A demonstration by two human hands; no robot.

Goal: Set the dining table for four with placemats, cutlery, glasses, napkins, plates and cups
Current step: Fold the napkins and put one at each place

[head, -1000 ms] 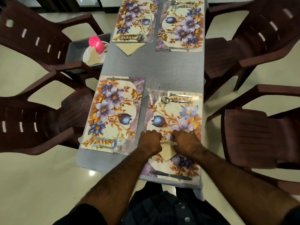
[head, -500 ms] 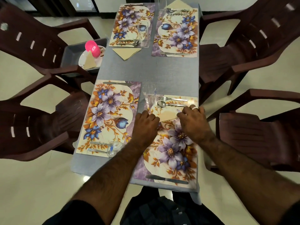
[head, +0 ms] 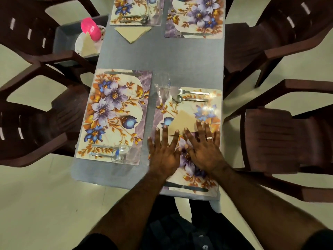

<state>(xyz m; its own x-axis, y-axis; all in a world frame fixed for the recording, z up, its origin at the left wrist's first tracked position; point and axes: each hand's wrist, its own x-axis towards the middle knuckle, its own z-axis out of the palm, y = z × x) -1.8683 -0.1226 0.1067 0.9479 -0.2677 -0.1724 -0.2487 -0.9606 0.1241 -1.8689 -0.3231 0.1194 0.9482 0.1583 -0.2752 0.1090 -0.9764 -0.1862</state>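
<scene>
A beige folded napkin [head: 182, 121] lies on the near right flowered placemat [head: 209, 177]. My left hand [head: 163, 152] and my right hand [head: 203, 148] lie spread over the mat, fingers straight, fingertips at the napkin's near edge. On this mat are a fork [head: 193, 92], a spoon [head: 187, 99], a knife [head: 185, 187] and a clear glass [head: 162, 87] at its far left corner. The near left placemat [head: 115, 112] carries a knife [head: 124, 73], cutlery and a glass [head: 119, 153]. Two far placemats [head: 195, 17] hold cutlery, with another napkin [head: 133, 33] beside them.
A grey tray [head: 62, 35] on the left chair holds a pink cup [head: 90, 28], a plate [head: 77, 45] and a napkin [head: 88, 45]. Dark brown plastic chairs [head: 273, 139] stand on both sides of the grey table [head: 180, 58].
Both hands carried the napkin from the mat's near part up toward its middle, then opened flat and drew back a little. The camera view has shifted closer.
</scene>
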